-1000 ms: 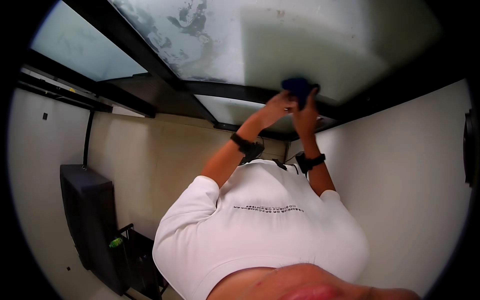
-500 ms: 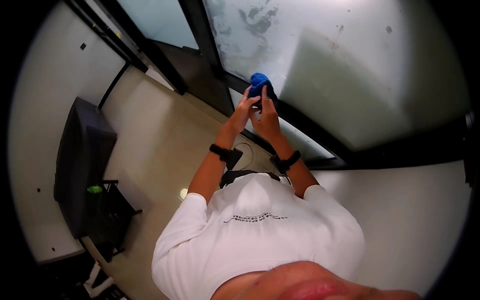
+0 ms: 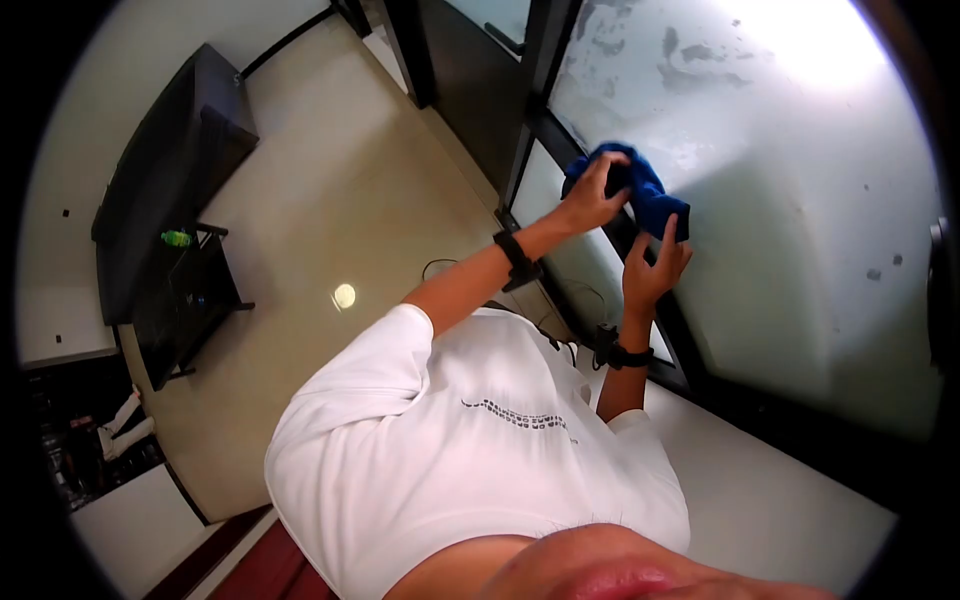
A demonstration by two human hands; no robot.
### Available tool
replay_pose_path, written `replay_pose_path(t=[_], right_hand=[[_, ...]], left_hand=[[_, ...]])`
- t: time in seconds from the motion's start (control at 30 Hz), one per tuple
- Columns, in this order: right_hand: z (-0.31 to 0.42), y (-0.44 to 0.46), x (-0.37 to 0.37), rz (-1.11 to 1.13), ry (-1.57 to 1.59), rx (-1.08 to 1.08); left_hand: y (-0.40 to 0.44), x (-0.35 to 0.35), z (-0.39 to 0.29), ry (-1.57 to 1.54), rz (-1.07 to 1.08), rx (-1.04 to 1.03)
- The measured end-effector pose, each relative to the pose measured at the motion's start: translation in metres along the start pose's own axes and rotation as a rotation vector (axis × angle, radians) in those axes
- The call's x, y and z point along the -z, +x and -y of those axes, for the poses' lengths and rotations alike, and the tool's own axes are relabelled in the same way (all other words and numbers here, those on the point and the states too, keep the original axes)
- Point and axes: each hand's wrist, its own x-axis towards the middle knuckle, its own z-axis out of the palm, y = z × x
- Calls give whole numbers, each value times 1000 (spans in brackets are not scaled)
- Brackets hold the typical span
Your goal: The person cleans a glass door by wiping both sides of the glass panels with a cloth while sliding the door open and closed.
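Note:
A blue cloth (image 3: 650, 203) is stretched in a curved, bunched strip between my hands, in front of the frosted glass panel (image 3: 740, 130). My left hand (image 3: 597, 195) is closed on its left part, fingers bent over the fabric. Lower and to the right, my right hand (image 3: 655, 270) holds the other end at its fingertips. The cloth hangs close to the panel's black frame (image 3: 560, 140); whether it touches the glass I cannot tell. Each wrist wears a black strap with a small device.
Grey smudges mark the upper glass. A dark covered piece of furniture (image 3: 165, 160) stands at the left wall, with a small black table (image 3: 195, 310) and a green item (image 3: 176, 238) beside it. Thin cables run near my waist. A white surface (image 3: 760, 440) lies at the right.
My hands have moved apart, opening the bunched cloth into a longer strip. The view has turned, so the panel and hands appear further right.

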Motion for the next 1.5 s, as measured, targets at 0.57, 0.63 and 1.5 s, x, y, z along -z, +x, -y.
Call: replay_pose_path(t=[0.57,0.63,1.5], right_hand=[[152,141,-132,-147,320,-254],[178,167,-144,-157,405,-365],[230,237,-313,171,724,-240]], left_hand=[[224,263,11,735,208,-631],[260,281,6,580,191,-666],[389,353,100,620,-39,-762]])
